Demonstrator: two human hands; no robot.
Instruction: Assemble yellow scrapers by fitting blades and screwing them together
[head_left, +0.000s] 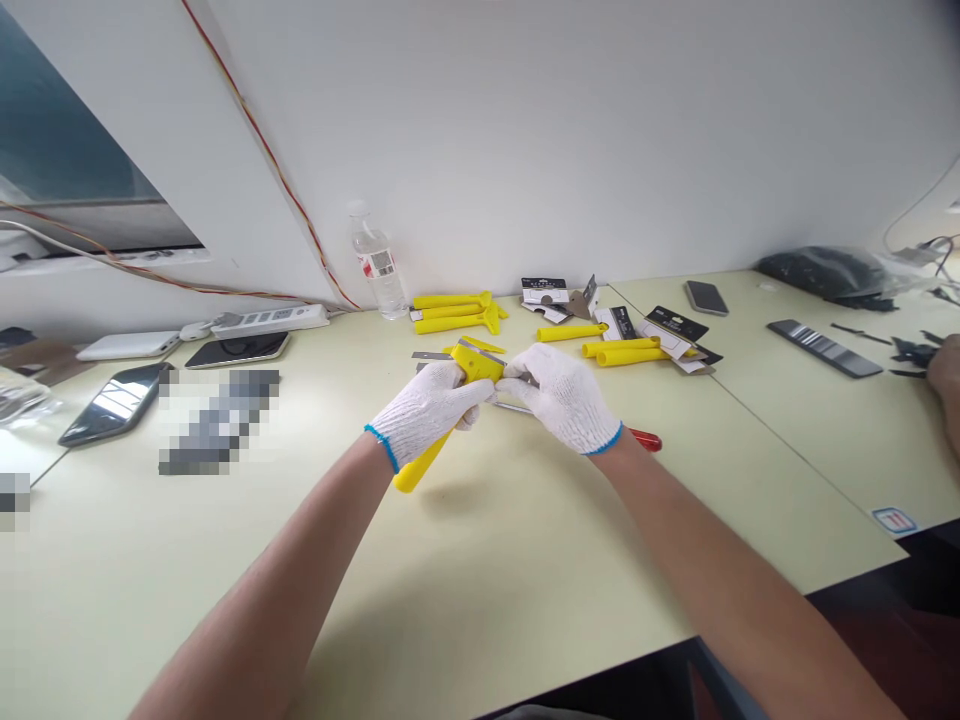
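My left hand point(433, 400), in a white knit glove with a blue cuff, is closed around a yellow scraper point(477, 364). The scraper's wide head points up and its handle slants down to the left. At the head's right side, the gloved fingers of my right hand point(559, 397) are pinched together; what they hold is too small to make out. Flat metal blades point(433, 356) lie on the table just behind the scraper. A red screwdriver handle point(646, 440) shows beside my right wrist, with part of its shaft point(514, 406) visible under my fingers.
Several yellow scrapers point(454, 318) and handles point(622, 350) lie farther back, among black-and-white cards point(544, 291). A water bottle point(379, 265) stands by the wall. Phones point(116, 403) and a power strip point(270, 318) are at left. Another person's hand point(946, 385) is at far right.
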